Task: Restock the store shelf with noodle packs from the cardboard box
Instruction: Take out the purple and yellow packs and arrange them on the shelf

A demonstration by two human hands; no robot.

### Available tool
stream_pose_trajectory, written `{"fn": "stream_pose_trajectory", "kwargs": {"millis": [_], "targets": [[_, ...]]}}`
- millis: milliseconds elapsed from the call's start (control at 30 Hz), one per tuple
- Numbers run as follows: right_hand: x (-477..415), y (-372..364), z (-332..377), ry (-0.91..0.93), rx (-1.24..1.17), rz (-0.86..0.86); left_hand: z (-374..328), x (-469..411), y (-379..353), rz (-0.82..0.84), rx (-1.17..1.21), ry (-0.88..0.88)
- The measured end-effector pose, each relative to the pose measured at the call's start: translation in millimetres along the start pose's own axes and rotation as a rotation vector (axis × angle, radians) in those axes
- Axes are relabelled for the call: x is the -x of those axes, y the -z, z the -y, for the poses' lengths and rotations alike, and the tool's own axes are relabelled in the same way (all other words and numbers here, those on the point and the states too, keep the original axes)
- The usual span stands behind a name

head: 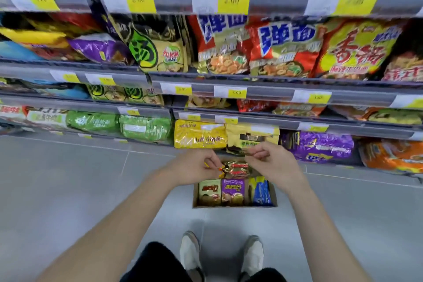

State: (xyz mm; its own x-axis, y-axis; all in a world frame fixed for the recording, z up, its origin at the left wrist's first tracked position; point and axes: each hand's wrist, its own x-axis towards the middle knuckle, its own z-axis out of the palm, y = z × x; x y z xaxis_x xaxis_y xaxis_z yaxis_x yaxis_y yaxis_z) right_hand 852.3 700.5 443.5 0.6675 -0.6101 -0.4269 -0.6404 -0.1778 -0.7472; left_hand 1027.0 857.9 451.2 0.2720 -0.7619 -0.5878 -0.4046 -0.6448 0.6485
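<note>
The scene is lit brightly and evenly from overhead. Soft shadows are cast on the grey floor [68, 190] around the shoes [191, 252] and beside the cardboard box [233, 206]. Glare is thrown off the foil noodle packs [233, 169] and the clear shelf rails [274, 94]. Straight shelf lines are bent by wide-angle distortion, most strongly toward the edges. The price labels [232, 2] are smeared by blur and cannot be read cleanly.

Both bare forearms stretched forward, converging. Left hand [196, 165] fingers curled, pinching. Right hand [272, 160] likewise pinched shut, thumb against fingertips, knuckles up.
</note>
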Motion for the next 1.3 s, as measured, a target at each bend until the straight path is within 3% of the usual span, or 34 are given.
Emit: {"fn": "stream_pose_trajectory", "kwargs": {"millis": [333,533,733,1033,1300], "targets": [[-115.7,-118.8,-169.2,-0.131,0.004,0.144,162.1,-138.9,-97.3,-0.061,0.057,0.106],[-196.8,-199.2,-273.4,-0.207,-0.044,0.321,273.5,-236.2,-175.4,-0.080,-0.008,0.174],[-253.7,-259.5,-356.0,-0.225,0.104,0.361,352.3,-302.7,-241.3,-0.069,-0.069,0.242],[-276.9,-315.0,-407.4,-0.281,0.477,0.369,396.1,-315.2,-282.3,-0.074,-0.172,0.356],[-280.8,-329.6,-437.0,-0.362,0.545,0.374,409.0,-334.7,-303.2,0.074,-0.190,0.554]]}}
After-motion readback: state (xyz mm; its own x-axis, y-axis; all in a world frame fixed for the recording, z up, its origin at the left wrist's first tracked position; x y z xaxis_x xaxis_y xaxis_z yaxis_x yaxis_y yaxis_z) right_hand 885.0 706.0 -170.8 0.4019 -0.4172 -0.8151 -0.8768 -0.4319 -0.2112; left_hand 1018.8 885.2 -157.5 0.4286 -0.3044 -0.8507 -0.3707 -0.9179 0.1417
